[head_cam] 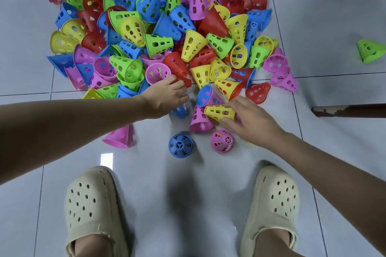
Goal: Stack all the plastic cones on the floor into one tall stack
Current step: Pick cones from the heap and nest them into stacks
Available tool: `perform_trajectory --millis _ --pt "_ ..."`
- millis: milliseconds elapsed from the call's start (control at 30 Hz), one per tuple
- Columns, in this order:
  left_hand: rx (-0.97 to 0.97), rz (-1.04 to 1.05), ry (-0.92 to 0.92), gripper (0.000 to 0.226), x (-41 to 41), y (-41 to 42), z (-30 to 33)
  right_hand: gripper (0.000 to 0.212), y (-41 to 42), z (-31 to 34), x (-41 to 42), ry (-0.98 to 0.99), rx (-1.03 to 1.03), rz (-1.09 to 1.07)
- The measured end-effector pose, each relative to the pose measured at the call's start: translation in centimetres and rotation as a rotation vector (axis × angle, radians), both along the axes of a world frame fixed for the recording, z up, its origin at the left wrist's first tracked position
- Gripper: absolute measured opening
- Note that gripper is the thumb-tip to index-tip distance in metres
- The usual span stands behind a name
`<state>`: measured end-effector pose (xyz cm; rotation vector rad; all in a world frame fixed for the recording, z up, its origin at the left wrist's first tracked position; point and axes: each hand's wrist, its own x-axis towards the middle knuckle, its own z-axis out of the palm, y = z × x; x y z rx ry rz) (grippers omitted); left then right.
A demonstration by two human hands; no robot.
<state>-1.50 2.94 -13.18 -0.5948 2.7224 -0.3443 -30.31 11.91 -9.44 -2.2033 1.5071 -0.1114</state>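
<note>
Holding yellow cone (219, 112) w/ R hand (251, 123); L hand (167, 98) on red cone (183, 81).

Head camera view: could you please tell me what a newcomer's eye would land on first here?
A big heap of perforated plastic cones in red, yellow, green, blue and pink fills the upper tiled floor. At its near edge the left hand reaches among the cones while the right hand pinches a yellow cone. Two cream clogs frame the bottom.
</note>
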Motion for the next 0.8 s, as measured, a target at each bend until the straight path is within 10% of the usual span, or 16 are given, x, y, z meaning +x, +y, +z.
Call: perform_trajectory --millis 400,800 --pt "0.591 0.684 0.757 0.056 2.1 5.8 2.9 0.058 -2.5 -3.2 1.7 0.415 -0.043 0.238" --pt "0.725 0.473 0.652 0.053 2.2 11.7 2.3 0.05 2.8 1.7 0.1 -0.314 -0.119 -0.312"
